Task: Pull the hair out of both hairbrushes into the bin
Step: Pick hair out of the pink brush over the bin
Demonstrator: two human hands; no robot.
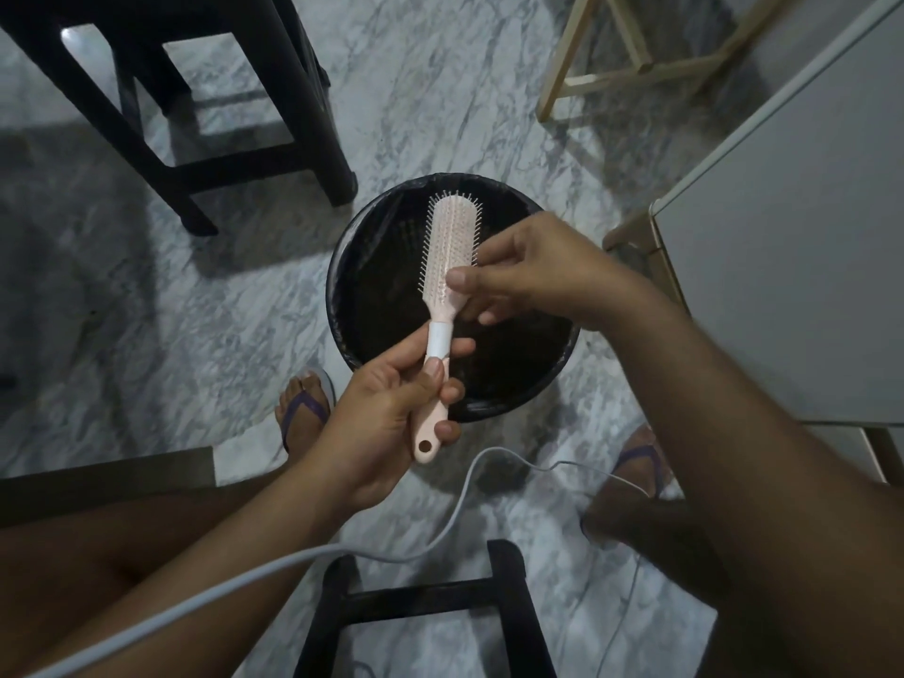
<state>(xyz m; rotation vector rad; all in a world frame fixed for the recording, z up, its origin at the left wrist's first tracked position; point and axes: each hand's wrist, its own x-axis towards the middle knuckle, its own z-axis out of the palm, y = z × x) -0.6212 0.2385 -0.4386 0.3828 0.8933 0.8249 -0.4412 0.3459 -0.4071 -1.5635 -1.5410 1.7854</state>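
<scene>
From the near right forearm (734, 433), the right grip (528, 271) pinches the head of the pink hairbrush (452, 237), its handle clenched in the left grip (391, 413), over the bin (367, 286) at twelve o'clock; the bristles look nearly clean, the other brush out of view.

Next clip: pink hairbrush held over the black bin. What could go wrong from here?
1. The right hand pinches at the lower bristles of the hairbrush over the bin; light strands may drift past its rim onto the floor.
2. The left hand grips only the thin handle, so a hard tug might twist it loose.
3. The grey cable trails by the feet and could snag.
</scene>
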